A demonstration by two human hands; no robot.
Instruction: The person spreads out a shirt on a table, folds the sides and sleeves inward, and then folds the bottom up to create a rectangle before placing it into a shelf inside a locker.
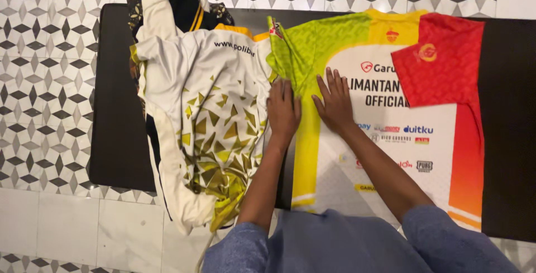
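Black tabletop (pixel 120 139) lies under both hands. Spread beneath them, a green, white and red sports jersey (pixel 385 156) seems mid-smoothing, one red sleeve already turned in. Left of them sits a crumpled white-and-gold jersey (pixel 206 122). Left hand (pixel 283 111) and right hand (pixel 335 103) press flat, fingers open, gripping nothing.
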